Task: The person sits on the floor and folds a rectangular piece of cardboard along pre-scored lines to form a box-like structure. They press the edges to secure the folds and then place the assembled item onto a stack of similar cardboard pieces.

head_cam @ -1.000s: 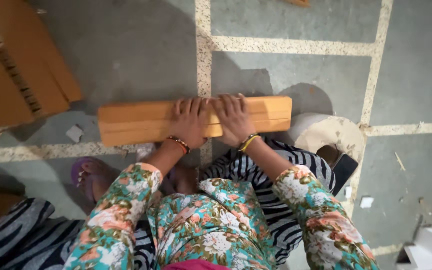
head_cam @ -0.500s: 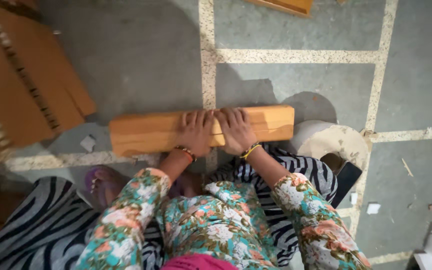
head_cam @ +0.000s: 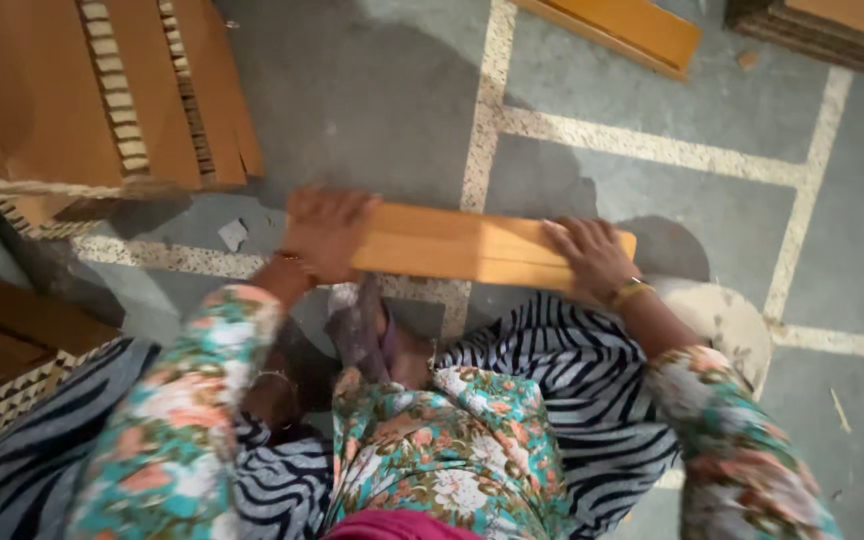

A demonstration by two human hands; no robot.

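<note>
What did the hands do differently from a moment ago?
Both hands slid apart from the middle of the flat cardboard piece: the left hand now grips its left end, the right hand presses near its right end. The piece stays flat on the tiled floor.
</note>
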